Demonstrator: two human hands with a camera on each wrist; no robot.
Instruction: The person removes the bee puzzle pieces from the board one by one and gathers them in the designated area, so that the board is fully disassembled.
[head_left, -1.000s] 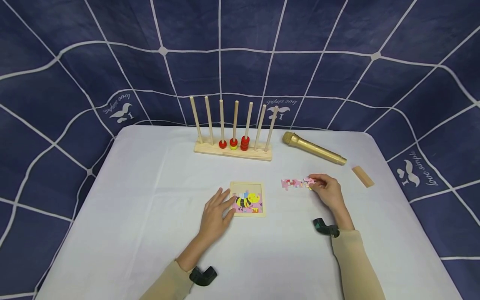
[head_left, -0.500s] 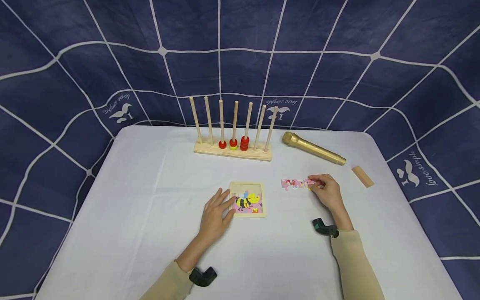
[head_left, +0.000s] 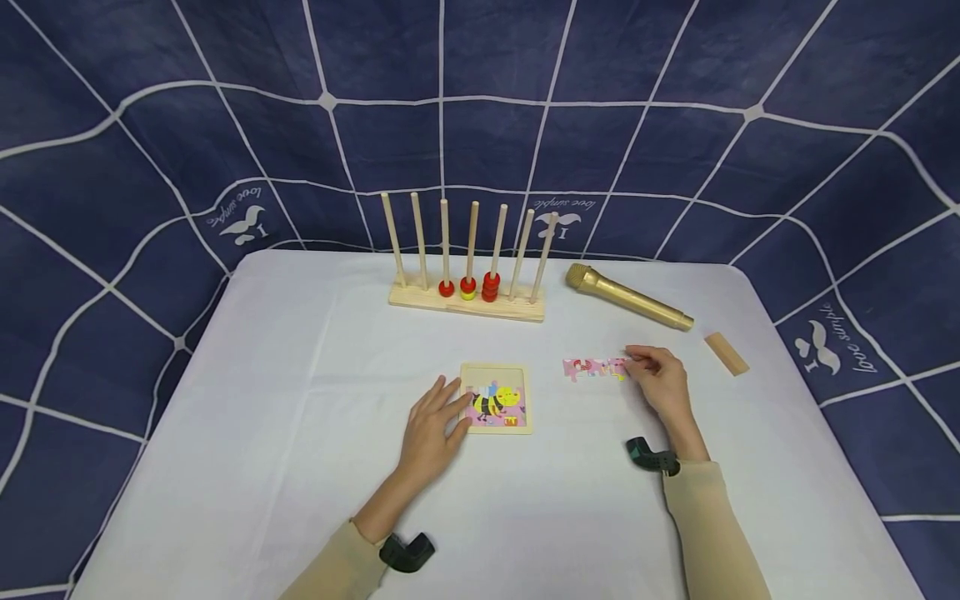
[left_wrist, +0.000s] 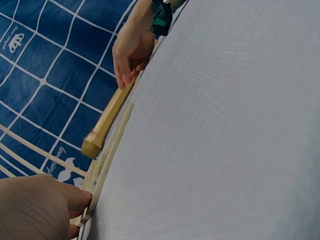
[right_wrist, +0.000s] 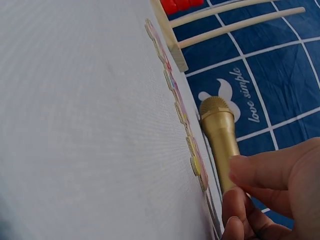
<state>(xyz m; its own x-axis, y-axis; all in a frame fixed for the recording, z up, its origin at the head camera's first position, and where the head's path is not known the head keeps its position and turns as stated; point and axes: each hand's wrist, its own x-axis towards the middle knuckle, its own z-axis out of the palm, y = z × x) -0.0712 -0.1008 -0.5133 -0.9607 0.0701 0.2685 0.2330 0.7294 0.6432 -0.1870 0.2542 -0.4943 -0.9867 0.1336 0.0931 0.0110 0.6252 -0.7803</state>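
In the head view my left hand [head_left: 431,429] rests at the left edge of a square wooden puzzle tray [head_left: 528,400], fingers spread and fairly straight. Joined pieces forming a bee picture [head_left: 497,403] fill the tray's lower part; its upper part shows bare wood. In the left wrist view, thumb and finger touch the tray's rim [left_wrist: 111,162]. To the right lies a strip of joined pink puzzle pieces [head_left: 592,367] on the table. My right hand [head_left: 660,383] is just off the strip's right end, fingers loosely bent, nothing between them; the right wrist view shows thumb and fingertips beside the strip [right_wrist: 177,102].
Behind the tray stands a wooden peg rack [head_left: 467,305] with several upright rods and red and yellow beads. A gold microphone [head_left: 630,297] lies at the back right, with a small flat wooden piece [head_left: 726,354] nearby. A blue gridded cloth [head_left: 480,142] hangs behind the white table [head_left: 300,400].
My right hand has let go of the rightmost piece and drawn slightly right, uncovering the strip's end. That piece now sits against the others. The left hand has stayed on the tray.
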